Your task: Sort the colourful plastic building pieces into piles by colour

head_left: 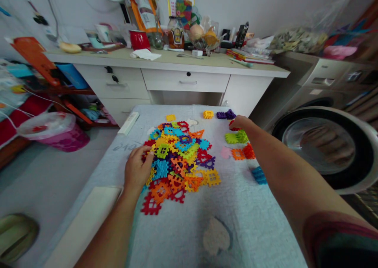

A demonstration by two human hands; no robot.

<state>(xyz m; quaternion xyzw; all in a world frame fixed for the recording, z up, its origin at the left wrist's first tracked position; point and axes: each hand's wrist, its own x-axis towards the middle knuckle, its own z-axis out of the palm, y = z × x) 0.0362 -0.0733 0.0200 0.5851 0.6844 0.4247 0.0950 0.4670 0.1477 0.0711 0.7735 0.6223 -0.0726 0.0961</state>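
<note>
A heap of flat, many-coloured plastic building tiles [180,158] lies in the middle of a pale blue cloth-covered table [183,228]. My left hand [137,169] rests on the heap's left edge, fingers curled down onto the tiles. My right hand [239,122] reaches to the far right, fingers closed over red tiles [232,126]. Beside it lie small sorted stacks: green tiles [236,137], orange tiles [242,153], a blue stack [259,174], purple tiles [225,114] and a yellow tile [208,114].
A white desk with drawers [183,81] stands behind the table, its top crowded with bottles, books and a red mug [139,39]. A washing machine's open round door [325,146] is at the right. A pink bin [56,132] stands on the floor at left.
</note>
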